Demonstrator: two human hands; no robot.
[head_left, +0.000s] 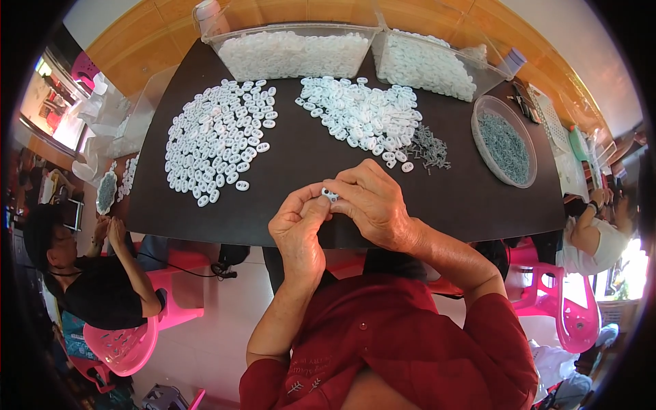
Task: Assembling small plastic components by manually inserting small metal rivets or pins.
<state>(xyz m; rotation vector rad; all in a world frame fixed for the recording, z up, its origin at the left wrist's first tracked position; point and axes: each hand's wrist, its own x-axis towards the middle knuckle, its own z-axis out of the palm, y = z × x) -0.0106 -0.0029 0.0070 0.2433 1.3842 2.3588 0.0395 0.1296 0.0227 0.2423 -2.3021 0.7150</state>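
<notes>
Between my two hands, just above the table's near edge, is a small white oval plastic piece (330, 195) with dark holes. My left hand (301, 222) pinches it from the left with thumb and forefinger. From the other side my right hand (372, 201) has its fingertips closed on the same piece; whether a screw is in them is hidden. Beyond my hands lie a heap of white oval pieces (359, 113) and a small pile of grey screws (429, 149). To the left, many two-holed white ovals (212, 140) are spread in one broad patch.
On the dark table (287, 157), two clear bins of white pieces (294, 55) stand at the back. A round tub (476, 147) of grey screws sits at right. Co-workers sit at left (89, 273) and right (594, 236), near pink chairs (130, 345).
</notes>
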